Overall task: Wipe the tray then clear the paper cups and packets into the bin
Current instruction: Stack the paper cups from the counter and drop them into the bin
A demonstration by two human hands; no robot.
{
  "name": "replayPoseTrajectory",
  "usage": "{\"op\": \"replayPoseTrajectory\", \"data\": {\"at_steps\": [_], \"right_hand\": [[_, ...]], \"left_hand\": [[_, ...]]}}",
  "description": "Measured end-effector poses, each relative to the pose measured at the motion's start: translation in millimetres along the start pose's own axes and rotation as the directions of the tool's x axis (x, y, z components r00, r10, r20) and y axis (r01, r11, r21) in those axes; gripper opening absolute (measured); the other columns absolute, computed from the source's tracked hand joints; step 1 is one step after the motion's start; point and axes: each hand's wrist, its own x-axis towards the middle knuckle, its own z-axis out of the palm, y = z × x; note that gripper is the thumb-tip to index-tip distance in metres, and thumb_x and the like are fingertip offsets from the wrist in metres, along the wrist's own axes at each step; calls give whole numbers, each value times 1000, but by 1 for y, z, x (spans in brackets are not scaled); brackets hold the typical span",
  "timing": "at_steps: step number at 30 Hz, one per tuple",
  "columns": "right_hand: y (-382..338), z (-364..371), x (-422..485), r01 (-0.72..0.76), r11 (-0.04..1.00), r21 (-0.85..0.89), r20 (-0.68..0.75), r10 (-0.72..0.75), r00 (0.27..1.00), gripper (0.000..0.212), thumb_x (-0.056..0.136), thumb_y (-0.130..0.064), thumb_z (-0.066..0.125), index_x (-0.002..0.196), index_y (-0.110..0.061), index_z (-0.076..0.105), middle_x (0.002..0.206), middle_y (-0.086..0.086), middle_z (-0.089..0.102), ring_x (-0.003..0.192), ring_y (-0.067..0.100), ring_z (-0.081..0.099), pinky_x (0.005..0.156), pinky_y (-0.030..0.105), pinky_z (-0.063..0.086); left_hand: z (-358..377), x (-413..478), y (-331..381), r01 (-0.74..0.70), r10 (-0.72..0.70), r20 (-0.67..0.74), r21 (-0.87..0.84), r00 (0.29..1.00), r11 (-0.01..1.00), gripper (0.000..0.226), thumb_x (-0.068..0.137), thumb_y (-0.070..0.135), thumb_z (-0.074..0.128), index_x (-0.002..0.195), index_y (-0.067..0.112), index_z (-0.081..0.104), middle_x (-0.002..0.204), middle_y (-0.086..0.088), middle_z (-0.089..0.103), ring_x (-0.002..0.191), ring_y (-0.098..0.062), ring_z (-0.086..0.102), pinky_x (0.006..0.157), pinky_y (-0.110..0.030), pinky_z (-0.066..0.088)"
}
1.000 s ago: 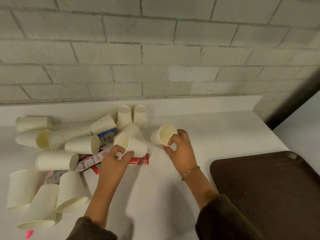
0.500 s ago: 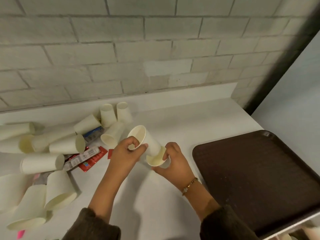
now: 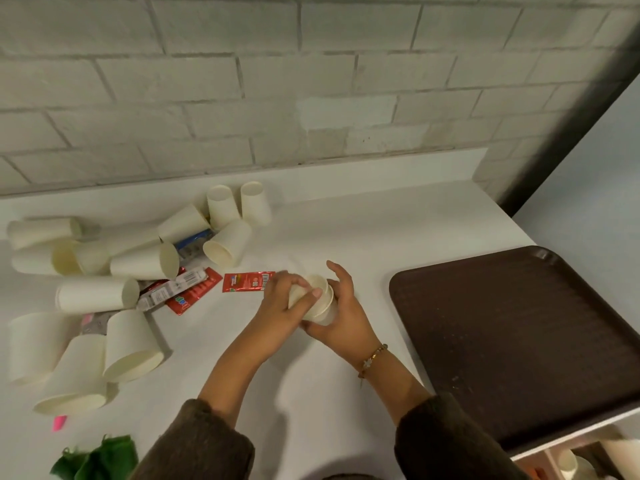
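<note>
Head view: cups being stacked, clearing barely begun.

The left hand (image 3: 277, 303) has its fingers curled round the upper of two stacked cups (image 3: 320, 303) and appears to be seating it. The right hand (image 3: 343, 323) cradles the lower cup from the near side, fingers wrapped about it and one lifted. The pair is held over the counter (image 3: 346, 230), mid-scene, just left of the tray (image 3: 519, 341). The tray lies at right, bare of items. Pale specks show on its surface, so wiping cannot be confirmed (a green cloth (image 3: 100, 457) sits at the near left edge, untouched). Outstanding: many loose cups (image 3: 145, 263) lie tumbled at far left, with packets (image 3: 247, 281) among and beside them. A container below the near right corner seems to hold cups, but whether it is the bin cannot be told. Judged: most of the clearing remains.
</note>
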Motion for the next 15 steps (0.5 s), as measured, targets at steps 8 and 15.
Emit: {"op": "replayPoseTrajectory", "data": {"at_steps": [8,15], "right_hand": [[-18,0,3,-15,1000,15,-29,16,999,93,64,-19,83,135,-35,24,115,-4,48,104,9,53,85,4,40],[-27,24,4,-19,1000,-21,56,20,998,95,63,-19,84,134,-36,24,121,-2,47,109,11,51,82,-3,38]], "left_hand": [[-80,-5,-21,242,-42,-376,502,925,831,52,81,39,66,127,20,50,136,-9,45,128,-28,39,107,-42,30],[-122,-39,-70,595,-273,-534,652,800,470,72,81,14,55,144,30,23,156,-7,8,144,-35,1,114,-57,3]]}}
